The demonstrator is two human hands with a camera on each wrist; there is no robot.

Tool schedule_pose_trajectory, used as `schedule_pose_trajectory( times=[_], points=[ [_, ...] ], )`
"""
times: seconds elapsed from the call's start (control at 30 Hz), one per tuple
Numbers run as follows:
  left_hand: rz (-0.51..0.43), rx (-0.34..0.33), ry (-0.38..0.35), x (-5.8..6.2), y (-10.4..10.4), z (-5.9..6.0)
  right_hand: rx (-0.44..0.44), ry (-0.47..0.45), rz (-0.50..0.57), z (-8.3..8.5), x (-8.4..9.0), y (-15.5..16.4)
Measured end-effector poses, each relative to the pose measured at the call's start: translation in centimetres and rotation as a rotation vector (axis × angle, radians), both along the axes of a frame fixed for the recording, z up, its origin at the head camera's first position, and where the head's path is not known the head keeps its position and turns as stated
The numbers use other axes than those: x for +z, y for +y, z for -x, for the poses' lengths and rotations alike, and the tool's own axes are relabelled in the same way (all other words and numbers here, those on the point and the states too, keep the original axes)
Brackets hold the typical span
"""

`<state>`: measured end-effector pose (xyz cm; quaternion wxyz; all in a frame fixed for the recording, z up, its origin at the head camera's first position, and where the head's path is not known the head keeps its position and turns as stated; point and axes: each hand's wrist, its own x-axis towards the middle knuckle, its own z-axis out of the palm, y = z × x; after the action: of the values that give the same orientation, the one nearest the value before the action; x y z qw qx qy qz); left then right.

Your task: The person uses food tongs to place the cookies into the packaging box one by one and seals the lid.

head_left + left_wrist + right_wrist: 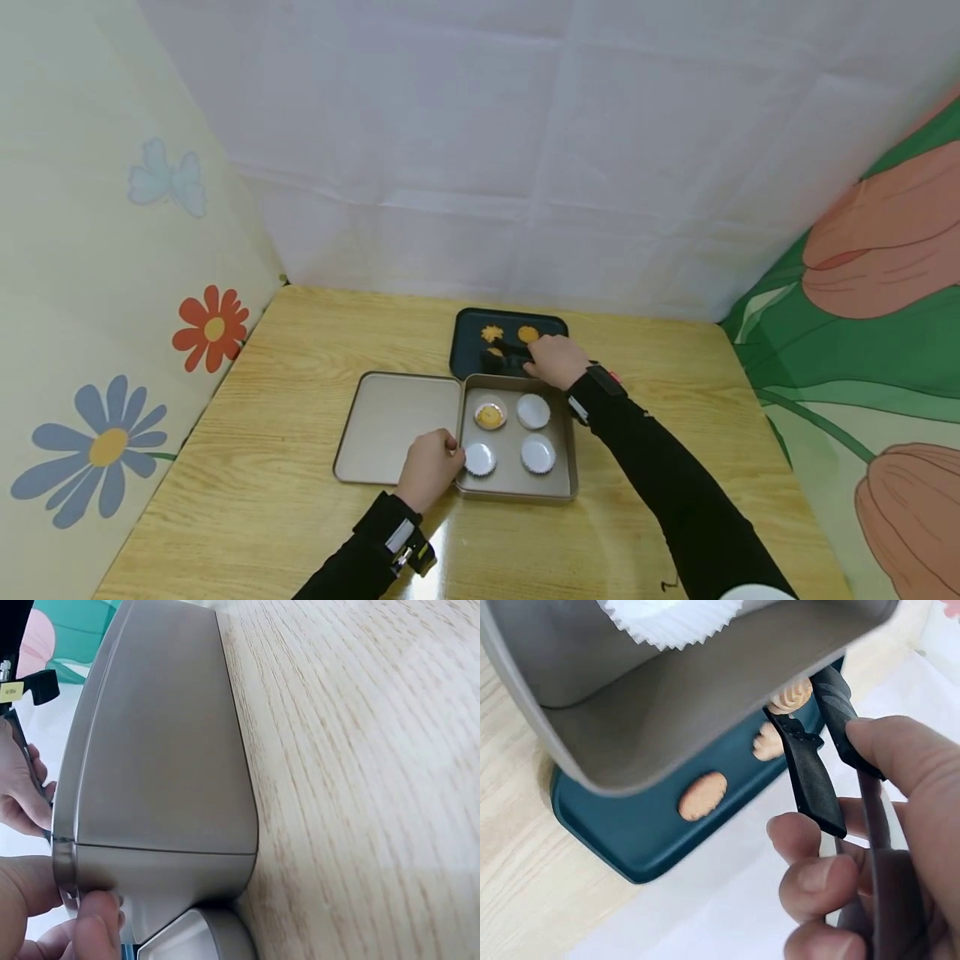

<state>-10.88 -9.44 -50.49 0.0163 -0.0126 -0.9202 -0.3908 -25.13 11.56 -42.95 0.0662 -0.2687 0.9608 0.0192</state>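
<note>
While the right hand (553, 360) works over the dark tray (467, 333) at the back of the table (300, 333), the left hand (429, 467) sits at the left edge of the tan baking tin (517, 492), fingers curled against its rim, which looks like it's just there to keep the tin from sliding. The right hand's fingers are wrapped round a pair of black tongs (810, 772), thumb on one arm and fingers on the other, tips pointed down at the cookies (527, 334) on the dark tray; can't really tell from here if a cookie is actually pinched yet. The tin sits near the middle of the table, its flat lid (393, 425) lying right beside it on the left. Inside are four white fluted paper cups in a two-by-two; the back-left cup (490, 414) already has a golden cookie in it, the other three look empty. The cookies are small, orange-gold, piped-looking shapes
</note>
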Motion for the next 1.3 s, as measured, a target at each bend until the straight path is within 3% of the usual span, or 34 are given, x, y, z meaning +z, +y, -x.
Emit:
schedule_pose_trajectory(
  times=[0.17,0.37,0.57,0.63,0.83,1.07,1.3],
  points=[
    [0.003,-0.009,0.003,-0.1,0.1,0.1,0.008,0.054,0.091,-1.6,1.8,2.0],
    [0.001,0.006,0.03,-0.3,-0.3,0.3,-0.017,0.175,0.156,-6.0,3.8,4.9],
    [-0.028,0.01,0.08,0.1,-0.7,0.2,-0.025,0.235,0.049,-9.6,2.1,7.2],
    [-0.029,0.015,0.063,0.2,-0.7,0.3,-0.029,0.237,0.017,-10.3,1.3,7.5],
    [-0.023,0.0,-0.006,-0.2,-0.2,0.4,-0.051,0.2,-0.006,-11.2,-0.2,7.6],
    [-0.007,0.0,-0.005,-0.2,0.0,0.3,-0.103,0.101,-0.007,-10.8,-0.6,7.2],
    [-0.006,0.009,-0.014,-0.2,-0.1,0.3,-0.097,0.122,0.016,-10.7,-0.8,7.1]
  ],
)
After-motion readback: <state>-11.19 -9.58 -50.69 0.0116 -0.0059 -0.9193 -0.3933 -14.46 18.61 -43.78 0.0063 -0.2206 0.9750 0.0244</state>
